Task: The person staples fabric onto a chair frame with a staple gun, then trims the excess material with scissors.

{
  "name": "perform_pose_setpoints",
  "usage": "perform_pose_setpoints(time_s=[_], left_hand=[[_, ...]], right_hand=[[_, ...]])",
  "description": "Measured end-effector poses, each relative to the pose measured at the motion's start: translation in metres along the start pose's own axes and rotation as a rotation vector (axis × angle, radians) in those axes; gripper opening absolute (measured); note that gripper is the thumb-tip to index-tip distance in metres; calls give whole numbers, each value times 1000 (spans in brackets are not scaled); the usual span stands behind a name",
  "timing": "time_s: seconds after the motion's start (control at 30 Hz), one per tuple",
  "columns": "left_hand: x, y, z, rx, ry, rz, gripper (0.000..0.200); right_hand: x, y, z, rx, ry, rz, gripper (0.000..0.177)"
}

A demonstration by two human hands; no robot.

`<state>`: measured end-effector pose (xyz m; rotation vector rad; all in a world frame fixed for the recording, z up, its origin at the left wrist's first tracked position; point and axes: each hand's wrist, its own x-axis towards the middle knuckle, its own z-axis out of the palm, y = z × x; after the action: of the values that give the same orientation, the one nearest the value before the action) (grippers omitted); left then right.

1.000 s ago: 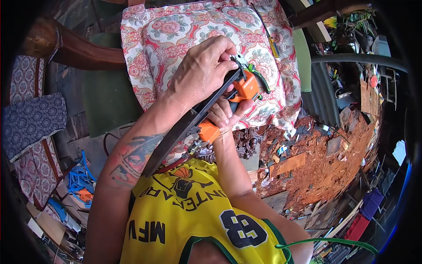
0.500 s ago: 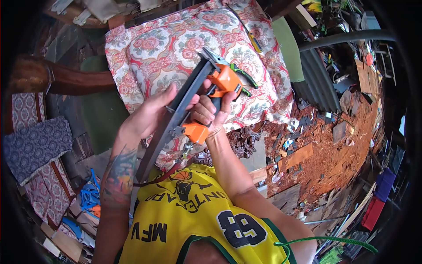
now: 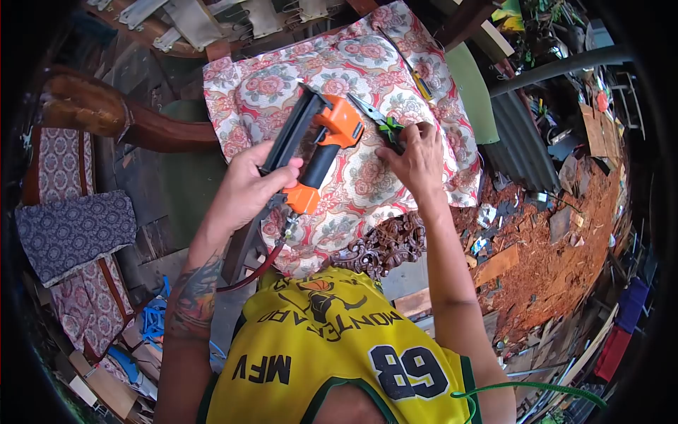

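My left hand [image 3: 251, 185] is closed around the black magazine of an orange and black air stapler [image 3: 342, 121], whose nose points away from me. A red hose [image 3: 260, 272] joins the tool at its rear fitting. Beneath lies a padded seat [image 3: 371, 169] in floral fabric. On that fabric rest long-nose pliers [image 3: 367, 108] with green and black handles. My right hand [image 3: 422, 161] is over the handles, its fingers curled onto them and partly hiding them. A screwdriver [image 3: 421, 86] with a yellow and black handle lies farther back on the cloth.
A carved dark wood piece [image 3: 385, 247] sits at the seat's near edge. To the left are a curved wooden arm [image 3: 169, 136] and a patterned dark blue cushion [image 3: 78, 230]. Reddish ground [image 3: 558, 275] with scraps and boards spreads out on the right.
My right hand has let go of the stapler's handle and moved right onto the pliers. The stapler stays in my left hand, now lower and tilted differently.
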<state>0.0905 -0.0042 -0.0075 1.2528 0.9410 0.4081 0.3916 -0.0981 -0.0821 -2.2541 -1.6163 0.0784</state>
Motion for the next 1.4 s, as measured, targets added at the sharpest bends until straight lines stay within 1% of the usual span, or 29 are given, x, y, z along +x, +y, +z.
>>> perform_pose_setpoints(time_s=[0.03,0.07,0.1,0.13,0.17,0.23,0.27,0.37,0.4,0.43,0.47,0.5,0.53,0.57,0.63,0.7,0.77,0.83,0.97,1.03,1.17,1.23,1.27,1.37,1.4], left_hand=[[-3,7,6,111,3,2,29],[-4,5,9,186,22,38,27],[-6,1,14,258,37,70,26],[-9,1,18,248,35,72,26],[-10,3,22,278,61,63,27],[-15,3,28,300,92,52,27],[-16,2,29,288,107,51,29],[-21,-10,32,261,145,53,34],[-22,-9,34,302,148,33,35],[-22,-9,35,342,152,13,35],[-22,-14,35,353,159,63,37],[-22,-15,36,342,165,61,37],[-22,-14,36,354,175,52,37],[-22,-15,36,362,176,50,37],[-22,-19,37,371,197,66,37],[-24,-19,39,375,207,86,37],[-26,-11,41,361,225,63,37],[-25,-18,42,358,238,78,35],[-28,-15,46,349,251,102,29],[-30,-11,49,340,250,110,28],[-31,-11,54,352,249,118,28],[-32,-11,57,358,253,126,29],[-33,-11,58,364,260,135,30],[-32,-16,60,392,245,140,31],[-32,-17,61,393,243,141,31]], right_hand=[[6,-3,-5,-33,-113,33,48],[8,-4,-4,-38,-109,27,48],[8,-4,-3,-67,-190,36,44],[7,-4,-4,-99,-272,47,43],[8,-4,-5,-107,-271,43,43],[9,-6,-5,-58,-395,301,45],[10,-6,-7,-65,-397,291,45],[1,2,-23,454,-612,502,45],[-2,6,-26,561,-630,531,43],[-12,3,-30,780,-627,539,40],[-25,-2,-36,1000,-619,544,37],[-38,-16,-45,1354,-582,568,31],[-46,-30,-60,1582,-606,485,27],[-55,-33,-63,1745,-666,416,29],[-64,-52,-74,1982,-825,469,33],[-68,-66,-69,2078,-893,460,35],[-70,-76,-65,2103,-923,573,33],[-73,-78,-56,2085,-905,596,32],[-72,-79,-53,2074,-903,589,32],[-73,-78,-52,1981,-903,577,31],[-72,-87,-60,1911,-866,593,31],[-71,-88,-60,1951,-865,626,32],[-73,-83,-54,1897,-857,622,34],[-77,-79,-46,1953,-823,583,38],[-75,-96,-59,1995,-729,632,43]])
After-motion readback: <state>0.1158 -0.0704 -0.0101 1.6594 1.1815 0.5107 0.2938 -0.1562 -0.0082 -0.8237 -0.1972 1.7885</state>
